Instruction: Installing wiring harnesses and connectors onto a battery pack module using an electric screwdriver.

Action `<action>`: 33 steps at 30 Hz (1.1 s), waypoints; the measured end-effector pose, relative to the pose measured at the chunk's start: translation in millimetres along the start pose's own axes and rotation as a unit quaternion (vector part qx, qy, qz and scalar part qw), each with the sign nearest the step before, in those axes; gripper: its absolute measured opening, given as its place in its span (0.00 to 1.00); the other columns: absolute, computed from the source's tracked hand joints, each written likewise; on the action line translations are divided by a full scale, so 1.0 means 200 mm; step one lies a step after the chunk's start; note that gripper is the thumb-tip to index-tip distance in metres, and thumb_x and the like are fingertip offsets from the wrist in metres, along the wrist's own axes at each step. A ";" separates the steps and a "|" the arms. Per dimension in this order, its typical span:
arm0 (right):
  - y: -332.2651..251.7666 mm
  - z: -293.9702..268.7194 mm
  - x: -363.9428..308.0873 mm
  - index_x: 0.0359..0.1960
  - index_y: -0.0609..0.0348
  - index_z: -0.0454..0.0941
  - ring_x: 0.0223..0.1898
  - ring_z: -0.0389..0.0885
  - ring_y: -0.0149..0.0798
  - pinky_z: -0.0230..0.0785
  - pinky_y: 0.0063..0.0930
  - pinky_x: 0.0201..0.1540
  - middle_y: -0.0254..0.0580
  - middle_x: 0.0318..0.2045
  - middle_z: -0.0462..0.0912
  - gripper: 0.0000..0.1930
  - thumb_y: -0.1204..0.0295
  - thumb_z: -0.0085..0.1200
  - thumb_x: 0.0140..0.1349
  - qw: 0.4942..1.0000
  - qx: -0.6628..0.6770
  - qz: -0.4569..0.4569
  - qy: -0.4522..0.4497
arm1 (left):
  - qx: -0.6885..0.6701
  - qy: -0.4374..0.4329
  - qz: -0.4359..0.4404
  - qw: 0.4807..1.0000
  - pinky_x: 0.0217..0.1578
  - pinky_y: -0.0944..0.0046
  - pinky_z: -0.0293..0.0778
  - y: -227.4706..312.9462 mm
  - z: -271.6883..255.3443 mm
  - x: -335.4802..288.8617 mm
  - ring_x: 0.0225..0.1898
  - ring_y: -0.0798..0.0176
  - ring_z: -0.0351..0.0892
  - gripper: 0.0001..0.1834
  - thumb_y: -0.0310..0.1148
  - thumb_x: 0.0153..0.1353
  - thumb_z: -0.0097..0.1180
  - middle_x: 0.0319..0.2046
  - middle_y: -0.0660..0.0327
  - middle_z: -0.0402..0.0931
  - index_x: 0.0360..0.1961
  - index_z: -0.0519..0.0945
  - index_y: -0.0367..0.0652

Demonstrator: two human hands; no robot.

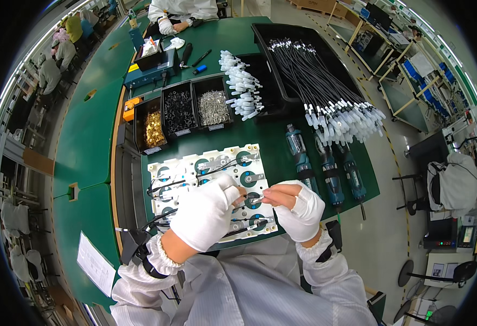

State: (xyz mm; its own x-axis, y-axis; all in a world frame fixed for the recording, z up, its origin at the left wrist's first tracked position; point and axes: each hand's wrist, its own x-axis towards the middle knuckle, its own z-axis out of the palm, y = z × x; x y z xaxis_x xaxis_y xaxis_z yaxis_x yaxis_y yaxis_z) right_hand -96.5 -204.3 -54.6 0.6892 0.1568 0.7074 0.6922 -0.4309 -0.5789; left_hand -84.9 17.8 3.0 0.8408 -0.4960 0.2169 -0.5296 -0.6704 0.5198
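Over a white plate (154, 172) with round dark-green recesses, metal tabs and black cables, both my hands work in white fingerless gloves. My left hand (206, 213) is closed in a pinch above the middle of the plate; what lies between its fingertips is hidden. Just right of it, my right hand (298, 211) is closed too, thumb and fingers pinching a small silvery piece (256, 200) above a recess. The fingertips of the two hands are a short gap apart. A black cable (211, 173) runs across the plate beyond my left hand.
Behind the plate stand black bins with brass parts (153, 129), black parts (178, 111) and silvery parts (214, 107). White-capped pieces (243, 87) lie beside a black tray of cables (309, 70). Several power screwdrivers (330, 168) lie right. Another person's hands (173, 26) rest across the table.
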 end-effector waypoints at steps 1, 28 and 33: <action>0.02 -0.01 0.01 0.43 0.57 0.87 0.35 0.86 0.41 0.79 0.28 0.37 0.41 0.38 0.87 0.20 0.87 0.66 0.47 1.000 0.011 -0.007 -0.017 | -0.001 0.000 0.000 1.000 0.34 0.56 0.79 0.00 0.00 0.00 0.33 0.49 0.83 0.07 0.22 0.58 0.61 0.34 0.56 0.80 0.37 0.85 0.43; 0.07 -0.06 0.11 0.35 0.55 0.86 0.35 0.84 0.42 0.76 0.33 0.37 0.36 0.35 0.87 0.14 0.84 0.68 0.46 0.993 0.019 -0.037 -0.114 | -0.029 0.026 0.034 0.999 0.33 0.55 0.78 -0.05 0.09 -0.01 0.36 0.50 0.81 0.09 0.20 0.54 0.60 0.36 0.58 0.78 0.36 0.83 0.43; 0.06 -0.09 0.08 0.35 0.56 0.86 0.35 0.79 0.42 0.72 0.36 0.37 0.35 0.32 0.82 0.14 0.83 0.69 0.44 0.986 -0.056 -0.037 -0.150 | 0.114 -0.016 0.082 0.990 0.38 0.57 0.78 0.01 0.10 0.00 0.40 0.54 0.79 0.09 0.25 0.52 0.62 0.37 0.61 0.77 0.36 0.85 0.44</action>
State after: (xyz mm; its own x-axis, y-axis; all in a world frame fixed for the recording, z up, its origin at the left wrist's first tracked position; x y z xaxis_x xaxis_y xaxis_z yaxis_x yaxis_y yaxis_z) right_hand -80.7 -222.8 -42.8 0.6813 0.4398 0.5852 0.7268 -0.5017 -0.4691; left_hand -88.6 5.2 -12.9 0.7398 -0.6225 0.2553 -0.6729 -0.6852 0.2789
